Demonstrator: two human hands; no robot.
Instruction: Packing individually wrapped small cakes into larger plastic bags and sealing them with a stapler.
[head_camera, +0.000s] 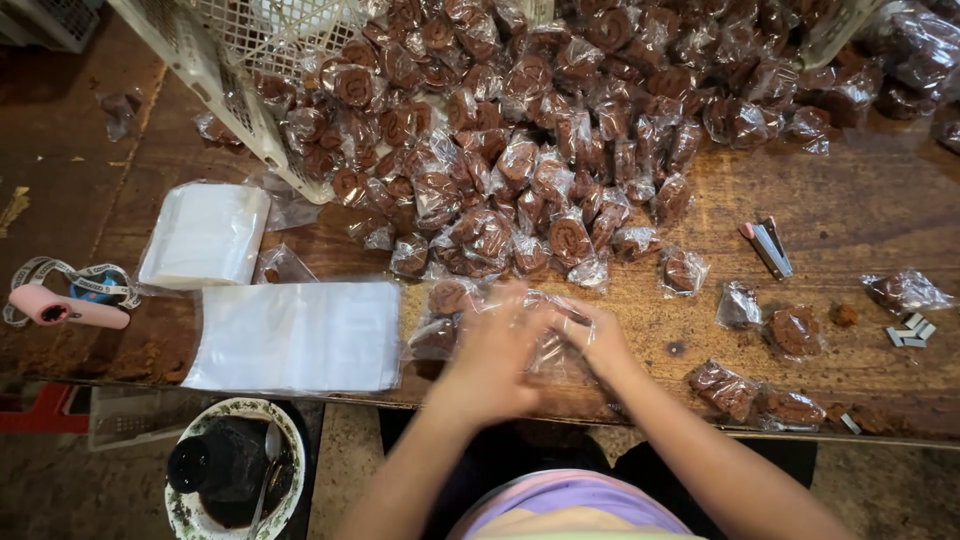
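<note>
Two hands meet at the near edge of the wooden table (860, 215), both blurred. The left hand (495, 355) and the right hand (595, 335) close their fingers on one clear plastic bag (548, 330) stretched between them; what it holds I cannot tell. Just left of the left hand lies a wrapped brown sweet (447, 298), and farther left a flat stack of empty bags (300, 335). Beyond the fingertips spreads a big heap of wrapped sweets (520, 130). Well right of the right hand sits a small stapler (768, 247).
</note>
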